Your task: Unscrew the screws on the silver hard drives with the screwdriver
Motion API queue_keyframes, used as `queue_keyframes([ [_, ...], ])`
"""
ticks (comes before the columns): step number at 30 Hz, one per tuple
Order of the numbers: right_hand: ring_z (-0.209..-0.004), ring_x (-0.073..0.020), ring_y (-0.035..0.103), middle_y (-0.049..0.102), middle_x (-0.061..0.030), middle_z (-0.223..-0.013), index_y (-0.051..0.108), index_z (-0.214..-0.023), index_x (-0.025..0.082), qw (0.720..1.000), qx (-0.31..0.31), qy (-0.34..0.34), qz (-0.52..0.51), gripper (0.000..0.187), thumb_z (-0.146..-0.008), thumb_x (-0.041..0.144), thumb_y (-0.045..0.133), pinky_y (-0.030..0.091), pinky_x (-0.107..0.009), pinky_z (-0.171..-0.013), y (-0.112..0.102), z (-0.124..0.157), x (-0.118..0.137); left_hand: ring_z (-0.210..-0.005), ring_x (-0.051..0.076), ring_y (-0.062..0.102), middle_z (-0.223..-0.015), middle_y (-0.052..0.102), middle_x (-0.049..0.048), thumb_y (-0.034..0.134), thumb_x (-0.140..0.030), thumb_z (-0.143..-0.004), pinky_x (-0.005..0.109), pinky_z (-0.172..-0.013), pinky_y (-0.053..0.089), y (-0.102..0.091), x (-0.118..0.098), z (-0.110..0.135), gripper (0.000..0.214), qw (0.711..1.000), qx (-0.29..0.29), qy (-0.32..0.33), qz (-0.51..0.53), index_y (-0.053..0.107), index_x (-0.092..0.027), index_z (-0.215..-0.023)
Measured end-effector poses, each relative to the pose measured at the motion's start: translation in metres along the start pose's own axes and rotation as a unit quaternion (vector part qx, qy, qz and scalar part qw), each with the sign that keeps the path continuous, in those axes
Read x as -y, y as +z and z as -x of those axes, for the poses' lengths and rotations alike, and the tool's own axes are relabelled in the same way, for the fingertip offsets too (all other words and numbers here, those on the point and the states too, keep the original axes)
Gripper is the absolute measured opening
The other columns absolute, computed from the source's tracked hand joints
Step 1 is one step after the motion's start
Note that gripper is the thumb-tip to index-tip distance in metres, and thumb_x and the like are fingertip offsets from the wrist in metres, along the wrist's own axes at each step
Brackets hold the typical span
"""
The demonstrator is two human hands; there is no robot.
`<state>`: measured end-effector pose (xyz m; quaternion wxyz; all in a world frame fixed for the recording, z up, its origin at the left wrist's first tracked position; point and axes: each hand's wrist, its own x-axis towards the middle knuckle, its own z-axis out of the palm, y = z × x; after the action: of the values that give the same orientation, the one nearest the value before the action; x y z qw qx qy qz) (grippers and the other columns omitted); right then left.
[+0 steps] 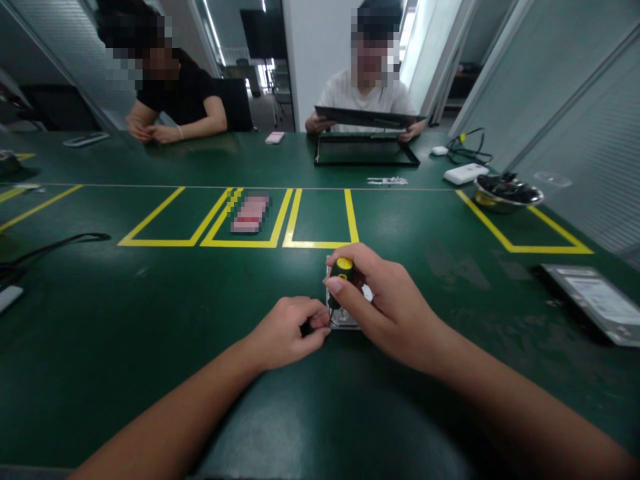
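Note:
My right hand (387, 303) is wrapped round the short yellow-and-black handle of a screwdriver (344, 268), which stands almost upright. Its shaft points down at the near left corner of a silver hard drive (345, 321) lying on the green table. Much of the drive is hidden behind my right hand. With fingers curled, my left hand (295, 332) grips the drive's near left edge, close to the screwdriver tip. The tip itself is covered by my left fingers.
Another hard drive (595, 300) lies at the right. Behind it are a metal bowl (507, 197) of dark parts and a white box (466, 174). A pink phone (251, 214) lies inside yellow tape. Across the table sit two people, one holding a dark panel (370, 118) over a black frame (367, 163).

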<state>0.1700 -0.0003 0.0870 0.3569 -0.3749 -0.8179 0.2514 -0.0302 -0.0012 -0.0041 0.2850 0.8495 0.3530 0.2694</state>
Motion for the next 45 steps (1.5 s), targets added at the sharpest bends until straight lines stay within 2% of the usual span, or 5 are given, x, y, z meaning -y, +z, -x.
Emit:
queue_keyframes([
  [8, -0.086, -0.0143, 0.059, 0.067, -0.0043, -0.098, 0.065, -0.115, 0.015, 0.998, 0.022, -0.061, 0.023, 0.026, -0.091, 0.025, 0.06, 0.047, -0.028, -0.078, -0.014, 0.003, 0.004, -0.066, 0.012, 0.055, -0.072, 0.058, -0.0032, 0.062, -0.014, -0.082, 0.025, -0.066, 0.04, 0.002, 0.003, 0.001, 0.006, 1.0, -0.001, 0.006, -0.021, 0.059, -0.018, -0.084],
  [16, -0.075, -0.0088, 0.062, 0.072, 0.0013, -0.101, 0.064, -0.118, 0.02, 0.996, 0.058, -0.043, 0.06, 0.03, -0.089, 0.016, 0.06, 0.048, -0.022, -0.07, -0.032, 0.007, 0.016, -0.068, 0.013, 0.05, -0.074, 0.054, -0.0035, 0.062, -0.012, -0.081, 0.025, -0.067, 0.038, 0.002, 0.001, 0.001, 0.01, 1.0, 0.008, 0.005, -0.018, 0.054, -0.019, -0.082],
  [25, -0.089, -0.0113, 0.062, 0.067, -0.0048, -0.099, 0.07, -0.107, 0.015, 0.995, 0.015, -0.077, 0.064, 0.018, -0.094, 0.021, 0.059, 0.048, -0.024, -0.078, -0.027, 0.002, 0.013, -0.084, 0.018, 0.055, -0.091, 0.058, 0.0013, 0.058, -0.018, -0.086, 0.03, -0.076, 0.042, 0.001, 0.0, -0.001, 0.009, 0.998, 0.048, -0.04, -0.013, 0.057, -0.019, -0.095],
  [38, -0.108, -0.0101, 0.063, 0.069, -0.0062, -0.117, 0.066, -0.116, 0.014, 0.989, 0.042, -0.124, 0.067, 0.027, -0.094, 0.009, 0.05, 0.046, -0.02, -0.096, -0.03, 0.006, 0.015, -0.084, 0.018, 0.053, -0.092, 0.058, 0.0014, 0.058, -0.019, -0.086, 0.032, -0.077, 0.043, 0.002, 0.0, -0.001, 0.007, 0.998, 0.05, -0.036, -0.018, 0.054, -0.019, -0.092],
  [45, -0.092, -0.011, 0.059, 0.062, -0.0054, -0.1, 0.068, -0.101, 0.014, 0.99, 0.029, -0.124, 0.058, 0.014, -0.095, 0.02, 0.057, 0.049, -0.023, -0.08, -0.024, 0.005, 0.016, -0.099, 0.024, 0.058, -0.107, 0.063, 0.0066, 0.057, -0.023, -0.088, 0.037, -0.087, 0.047, 0.004, 0.001, 0.001, 0.015, 0.997, 0.039, -0.04, -0.048, 0.059, -0.019, -0.102],
])
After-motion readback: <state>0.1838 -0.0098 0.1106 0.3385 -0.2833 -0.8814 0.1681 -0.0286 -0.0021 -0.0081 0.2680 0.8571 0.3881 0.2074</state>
